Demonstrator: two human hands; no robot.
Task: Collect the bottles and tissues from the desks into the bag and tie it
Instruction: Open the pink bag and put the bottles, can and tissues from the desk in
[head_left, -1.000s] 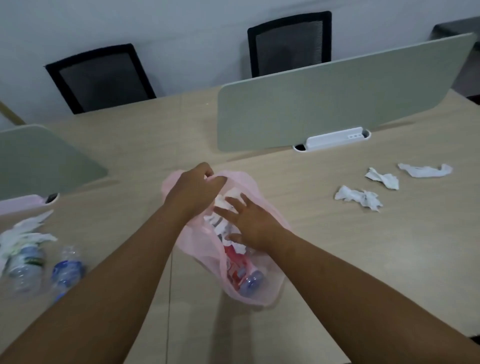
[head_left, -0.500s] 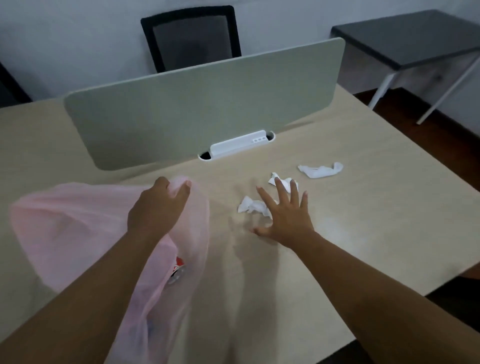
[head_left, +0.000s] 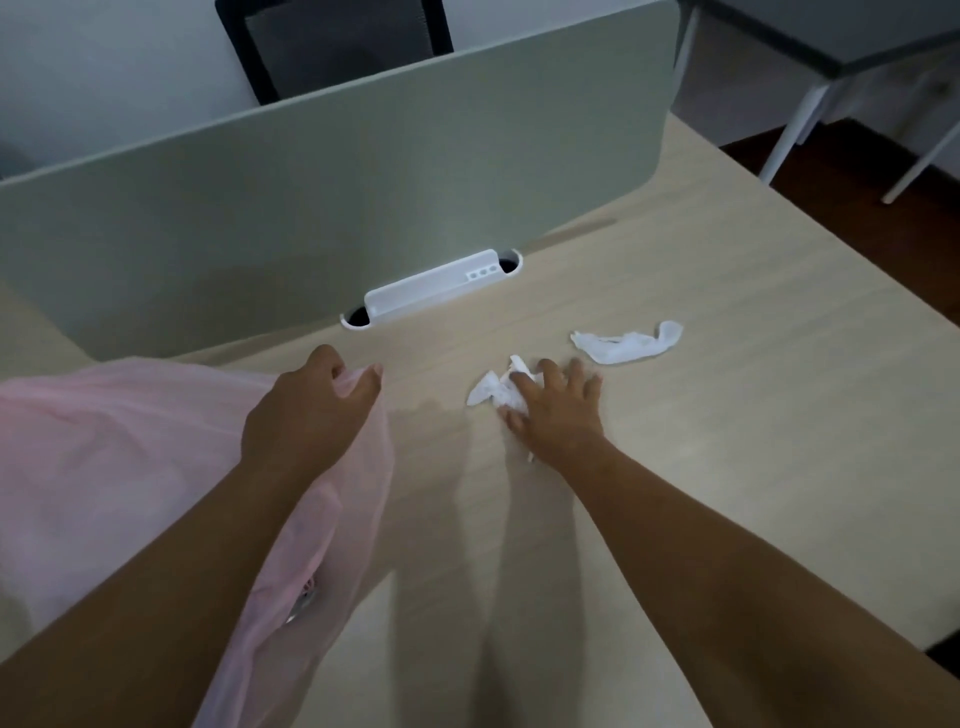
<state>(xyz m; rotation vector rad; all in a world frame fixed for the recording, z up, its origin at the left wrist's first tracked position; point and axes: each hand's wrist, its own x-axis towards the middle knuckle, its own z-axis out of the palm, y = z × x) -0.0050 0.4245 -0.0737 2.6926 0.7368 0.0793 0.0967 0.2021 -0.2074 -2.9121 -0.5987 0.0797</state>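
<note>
- While the left hand grips the rim of the thin, translucent pink plastic bag, its fingers are curled narrow around a fold of the film, thumb on the near side.
- The bag hangs and billows to the left, draped over the near-left part of the pale wood-grain desk; something small and reddish shows dimly through the film low down, too blurred to name.
- The right hand lies palm down on the desk with fingers spread wide, pressing on crumpled white tissues; the tissues stick out from under its fingers and thumb on the left side, and the hand has not closed on them.
- A second crumpled white tissue, long and twisted, lies loose on the desk just beyond and to the right of that hand, apart from it.
- A grey-green divider panel stands upright across the desk behind both hands, with a white plastic cable cover at its foot.
- Beyond the panel is a black mesh-backed chair; a dark table with white legs stands at the upper right.
</note>
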